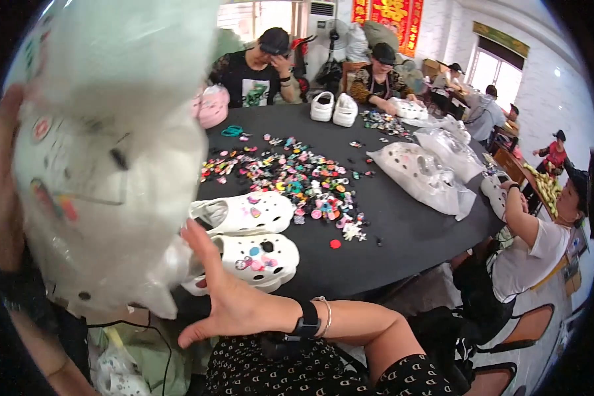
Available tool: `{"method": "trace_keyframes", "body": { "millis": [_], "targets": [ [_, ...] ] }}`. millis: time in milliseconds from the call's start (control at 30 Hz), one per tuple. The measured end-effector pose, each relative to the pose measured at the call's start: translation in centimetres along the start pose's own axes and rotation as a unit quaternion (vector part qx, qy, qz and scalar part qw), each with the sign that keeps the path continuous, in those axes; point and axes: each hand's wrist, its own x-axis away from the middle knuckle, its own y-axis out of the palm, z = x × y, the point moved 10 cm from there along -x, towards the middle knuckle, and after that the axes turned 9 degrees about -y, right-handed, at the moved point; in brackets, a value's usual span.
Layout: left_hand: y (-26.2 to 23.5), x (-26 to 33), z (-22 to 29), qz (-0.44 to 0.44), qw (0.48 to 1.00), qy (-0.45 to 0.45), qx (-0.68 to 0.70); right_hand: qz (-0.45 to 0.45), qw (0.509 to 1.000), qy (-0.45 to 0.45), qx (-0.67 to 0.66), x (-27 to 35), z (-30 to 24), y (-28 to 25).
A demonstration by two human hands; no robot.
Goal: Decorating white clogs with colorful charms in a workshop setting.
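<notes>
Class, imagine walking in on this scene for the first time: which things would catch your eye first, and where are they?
A big clear plastic bag of white clogs fills the left, raised close to the camera by the left hand. The right hand spreads open below it, beside two white clogs on the black table. A bright heap of small colourful charms lies mid-table.

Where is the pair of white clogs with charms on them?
In the head view, the white clogs lie on the black table, lower centre, just beyond the right hand, beside the charm pile.
</notes>
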Motion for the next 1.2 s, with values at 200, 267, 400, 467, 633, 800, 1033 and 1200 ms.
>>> {"method": "trace_keyframes", "body": {
  "millis": [200,267,400,467,633,800,1033,1200],
  "targets": [
    [13.6,-4.4,1.0,-0.062,0.924,-0.133,0.353,0.116,0.928,-0.051,0.350,2.6,2.9,-10.5],
    [22.4,-3.3,4.8,-0.290,0.875,-0.085,0.379,0.138,0.938,0.113,0.298,6.2,4.5,-15.9],
    [21.4,-0.8,17.0,-0.112,0.861,0.250,0.429,0.157,0.675,-0.095,0.715,9.2,-3.7,-20.0],
    [26.2,0.1,19.8,-0.250,0.847,0.003,0.470,0.155,0.653,-0.036,0.740,12.7,-4.3,-23.9],
    [35.6,1.8,22.0,-0.060,0.879,0.187,0.435,0.426,0.751,0.067,0.499,23.2,-5.7,-34.1],
    [49.5,3.2,20.0,-0.254,0.924,0.109,0.263,0.424,0.740,0.078,0.516,22.7,-5.4,-38.4],
    [55.3,12.7,14.4,-0.482,0.845,0.194,0.122,0.513,0.648,0.259,0.500,34.7,1.4,-49.4],
    [47.5,12.1,8.1,-0.415,0.872,0.235,0.108,0.524,0.618,0.324,0.488,34.7,4.2,-51.3]
  ]
}}
